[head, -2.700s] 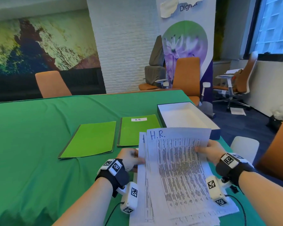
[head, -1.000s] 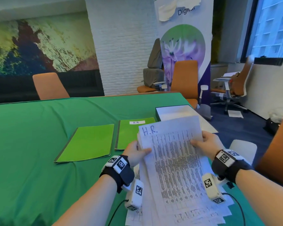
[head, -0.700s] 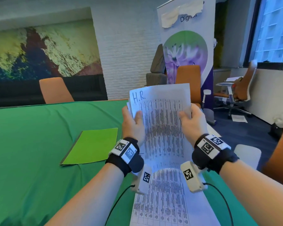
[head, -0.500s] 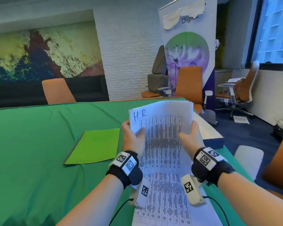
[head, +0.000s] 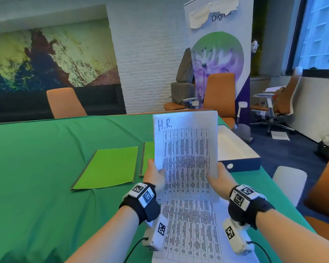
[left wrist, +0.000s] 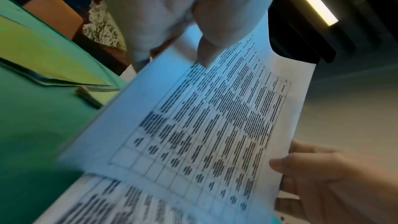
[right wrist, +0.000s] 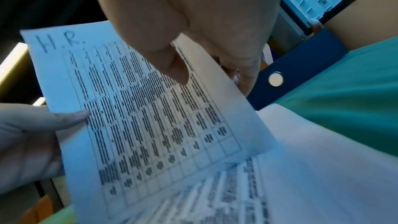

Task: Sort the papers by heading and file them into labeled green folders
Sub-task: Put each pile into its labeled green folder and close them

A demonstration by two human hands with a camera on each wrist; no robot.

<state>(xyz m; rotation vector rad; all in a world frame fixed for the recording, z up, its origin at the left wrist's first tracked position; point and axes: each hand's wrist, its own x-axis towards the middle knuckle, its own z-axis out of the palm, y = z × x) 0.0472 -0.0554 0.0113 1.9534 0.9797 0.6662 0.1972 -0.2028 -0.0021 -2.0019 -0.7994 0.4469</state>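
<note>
Our hands, left hand [head: 156, 175] and right hand [head: 219, 179], pinch the H.R. papers [head: 185, 156] upright above the table [head: 36, 168]; loosening either side, we judge, could let sheets slide out.

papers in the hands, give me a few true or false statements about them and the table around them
1. Both hands hold the H.R. stack upright: left hand, right hand. True.
2. The top sheet is headed "Finance". False: it reads H.R.
3. More papers lie flat on the table below the stack. True.
4. The folder left of the stack lies open. False: it lies closed.
5. The blue box stands left of the folders. False: it stands to the right of the stack.
</note>
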